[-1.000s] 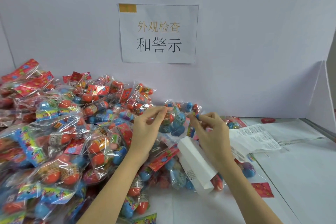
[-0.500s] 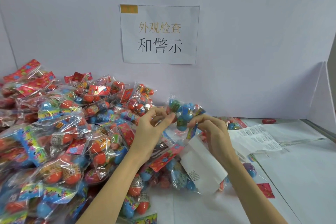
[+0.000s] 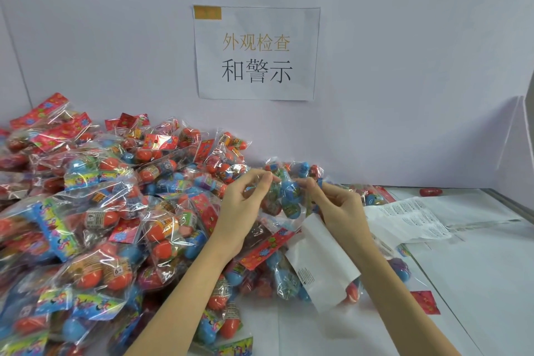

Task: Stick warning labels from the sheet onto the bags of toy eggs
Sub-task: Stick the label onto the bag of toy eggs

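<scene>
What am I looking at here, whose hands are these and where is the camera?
The single picture comes from a camera worn on a person's head, looking forward and down. No machine here: the left hand and right hand are the person's own, together pinching one clear bag of toy eggs raised above the white table. A white label sheet hangs under the right hand. A big pile of egg bags fills the left side. More printed label sheets lie to the right, and a paper sign hangs on the wall.
</scene>
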Motion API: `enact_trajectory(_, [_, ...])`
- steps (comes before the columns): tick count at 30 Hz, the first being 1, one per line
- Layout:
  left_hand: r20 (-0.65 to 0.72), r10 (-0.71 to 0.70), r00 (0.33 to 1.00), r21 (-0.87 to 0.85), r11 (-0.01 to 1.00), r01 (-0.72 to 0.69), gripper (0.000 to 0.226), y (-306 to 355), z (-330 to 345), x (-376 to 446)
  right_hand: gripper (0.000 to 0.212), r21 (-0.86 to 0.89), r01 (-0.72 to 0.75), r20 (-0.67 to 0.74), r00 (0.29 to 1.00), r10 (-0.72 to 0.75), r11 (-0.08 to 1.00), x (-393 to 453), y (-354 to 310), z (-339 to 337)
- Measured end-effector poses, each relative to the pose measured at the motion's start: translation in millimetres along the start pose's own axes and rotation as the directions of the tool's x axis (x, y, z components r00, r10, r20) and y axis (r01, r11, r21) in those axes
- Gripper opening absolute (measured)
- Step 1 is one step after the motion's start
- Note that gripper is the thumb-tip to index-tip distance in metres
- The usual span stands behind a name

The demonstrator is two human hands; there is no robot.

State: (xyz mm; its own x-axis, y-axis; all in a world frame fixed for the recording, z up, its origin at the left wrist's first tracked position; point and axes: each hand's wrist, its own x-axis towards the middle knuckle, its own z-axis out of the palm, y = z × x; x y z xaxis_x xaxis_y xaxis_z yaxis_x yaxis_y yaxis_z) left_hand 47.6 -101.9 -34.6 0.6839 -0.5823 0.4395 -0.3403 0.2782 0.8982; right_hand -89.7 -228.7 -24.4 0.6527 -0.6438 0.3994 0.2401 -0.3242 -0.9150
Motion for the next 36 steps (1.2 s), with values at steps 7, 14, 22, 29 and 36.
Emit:
enact_trajectory(7, [-0.098, 0.011, 0.995, -0.049, 0.999, -0.015, 0.017, 6.2, 1.7, 0.3, 0.025, -0.023, 0.052, -0.044, 0.998, -0.053, 0.998, 4.0, 4.6, -5.6])
enact_trajectory(14, [-0.131, 0.121, 0.984, 0.075, 0.991, -0.112, 0.017, 4.8, -1.3, -1.4, 0.018, -0.026, 0.079, -0.027, 0.996, -0.08, 0.997, 2.3, 4.6, -5.0])
enact_trajectory(22, [-0.041, 0.053, 0.998, 0.006, 0.999, -0.053, 0.01, 8.4, -0.2, -1.3, 0.031, 0.123, 0.051, 0.023, 0.998, -0.054, 0.991, 3.4, -0.6, -11.3])
enact_trajectory(29, [0.054, -0.062, 0.997, -0.047, 0.997, 0.065, 0.053, 3.6, 1.3, -0.3, 0.061, 0.238, -0.061, -0.011, 0.998, 0.065, 0.969, 8.4, 6.5, -5.4])
enact_trajectory(36, [0.016, -0.096, 0.995, -0.029, 0.995, 0.097, 0.018, 2.0, 1.6, 0.7, 0.023, 0.074, -0.047, 0.132, 0.991, 0.037, 0.996, 4.1, 10.6, -4.0])
